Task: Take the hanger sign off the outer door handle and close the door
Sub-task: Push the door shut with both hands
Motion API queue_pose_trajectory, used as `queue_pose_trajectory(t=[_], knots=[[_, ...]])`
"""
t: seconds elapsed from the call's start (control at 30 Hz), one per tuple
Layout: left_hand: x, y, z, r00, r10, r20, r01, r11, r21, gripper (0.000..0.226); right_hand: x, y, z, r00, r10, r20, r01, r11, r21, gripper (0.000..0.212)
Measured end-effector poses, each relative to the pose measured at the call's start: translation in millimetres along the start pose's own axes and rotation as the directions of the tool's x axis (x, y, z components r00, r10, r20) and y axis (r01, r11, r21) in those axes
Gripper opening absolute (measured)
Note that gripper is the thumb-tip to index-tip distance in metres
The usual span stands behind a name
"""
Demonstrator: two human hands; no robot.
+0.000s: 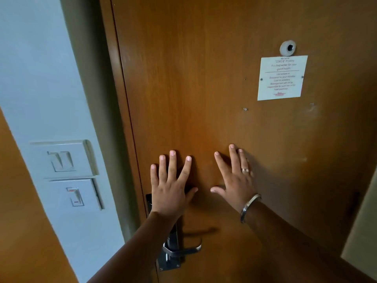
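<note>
**Both palms flat on door, latch maybe not caught**

Inside view of a wooden door (204,78). Left hand (169,186) and right hand (234,178) are spread wide, pressed flat side by side, holding nothing. Handle (183,249) sits below the left wrist, untouched. Hanger sign isn't visible anywhere; can't tell where it went. Door edge looks flush w/ the frame (114,99) left of the left hand. Risk: if the push is too soft, the latch may not click & the door could drift open.

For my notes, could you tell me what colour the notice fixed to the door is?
White, with small red print; the notice shows best in the head view.
</note>
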State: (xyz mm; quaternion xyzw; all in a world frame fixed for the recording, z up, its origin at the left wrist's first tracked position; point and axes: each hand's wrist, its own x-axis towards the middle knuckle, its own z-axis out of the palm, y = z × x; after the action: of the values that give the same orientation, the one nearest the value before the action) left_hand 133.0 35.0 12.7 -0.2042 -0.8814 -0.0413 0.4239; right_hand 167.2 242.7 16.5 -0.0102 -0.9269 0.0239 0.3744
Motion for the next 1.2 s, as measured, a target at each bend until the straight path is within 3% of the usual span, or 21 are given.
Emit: queue_pose_trajectory(t=[0.2, 0.8, 1.2], knots=[[18, -12, 20, 1.000, -0.011, 0.014, 0.012, 1.000, -0.017, 0.108, 19, -6, 14, 0.999, 0.030, 0.018, -0.029, 0.999, -0.018, 0.134], [72, -17, 75, 0.948, -0.135, 0.287, 0.174, 0.978, -0.112, 0.115, 71, -3, 51, 0.982, 0.066, 0.179, -0.051, 0.995, -0.090, 0.120], [82, -15, 86, 0.941, -0.159, 0.300, 0.214, 0.963, -0.161, 0.110, 81, -3, 66, 0.987, 0.079, 0.140, -0.068, 0.994, -0.079, 0.121]])
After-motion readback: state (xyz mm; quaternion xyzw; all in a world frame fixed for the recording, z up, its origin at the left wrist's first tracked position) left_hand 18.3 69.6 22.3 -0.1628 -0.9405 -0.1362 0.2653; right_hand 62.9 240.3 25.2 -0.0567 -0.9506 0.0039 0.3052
